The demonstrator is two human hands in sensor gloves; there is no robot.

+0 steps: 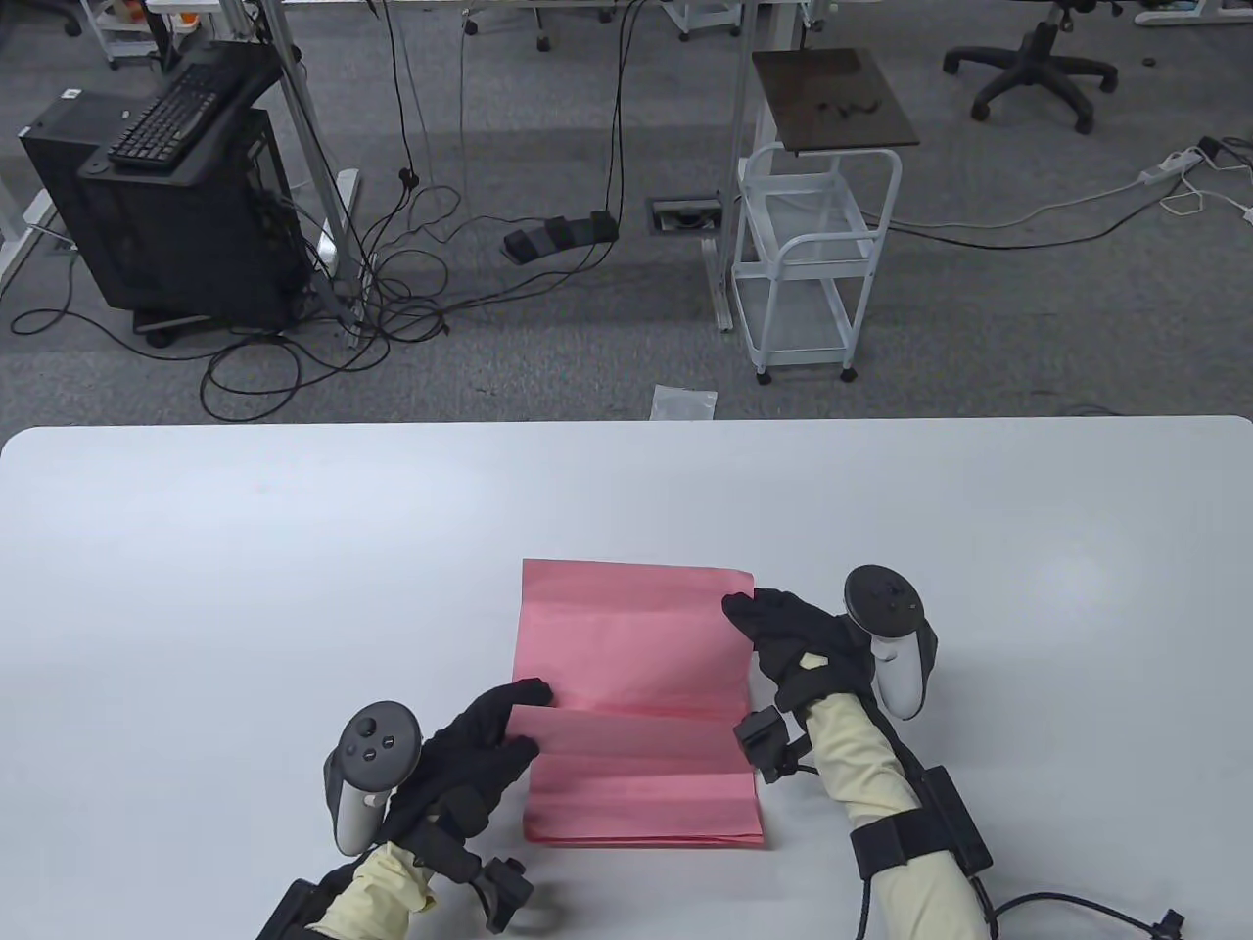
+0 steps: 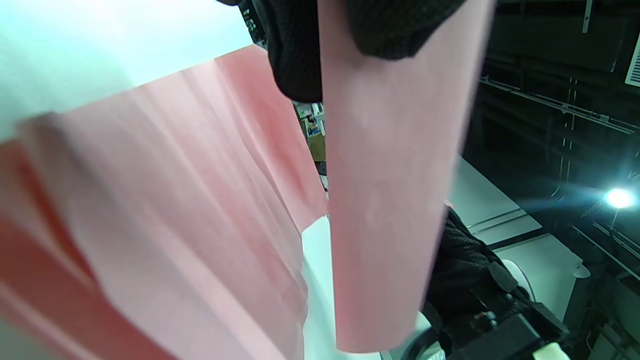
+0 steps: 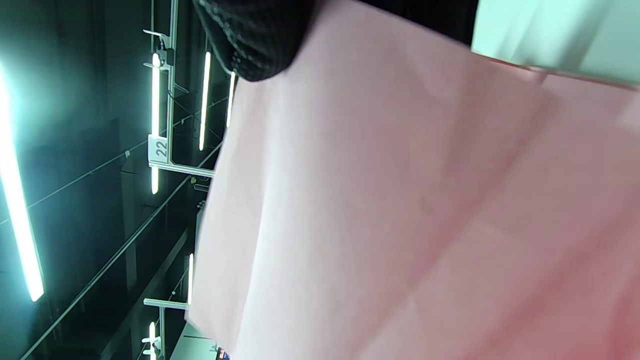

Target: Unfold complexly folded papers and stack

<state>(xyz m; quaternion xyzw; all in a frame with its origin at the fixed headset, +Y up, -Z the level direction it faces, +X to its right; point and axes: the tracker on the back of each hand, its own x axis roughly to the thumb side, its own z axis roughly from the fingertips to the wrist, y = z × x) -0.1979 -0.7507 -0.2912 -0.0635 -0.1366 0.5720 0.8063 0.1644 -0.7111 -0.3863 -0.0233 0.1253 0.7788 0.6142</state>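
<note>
A pink paper [image 1: 636, 695] occupies the lower centre of the table view, on the white table [image 1: 245, 548], with a raised flap standing up from a horizontal crease across its middle and further fold lines running parallel to it. The lower portion lies flat – its bottom edge shows more than one layer. The left hand [image 1: 470, 754], in a black glove, sits at the lower left of the sheet; its fingers [image 1: 524, 697] pinch the flap's left edge at the crease, and the left wrist view confirms paper caught between fingertips [image 2: 385, 30] at the top of that frame. The right hand [image 1: 798, 636], right of the sheet, reaches its fingers [image 1: 744, 605] to the flap's upper right corner and grips it; in the right wrist view a dark fingertip [image 3: 260, 45] overlaps the sheet's top edge. Both wrist views are blurred – finer detail cannot be told. A tracker [image 1: 367, 774] rides the left hand, another [image 1: 891, 636] the right
</note>
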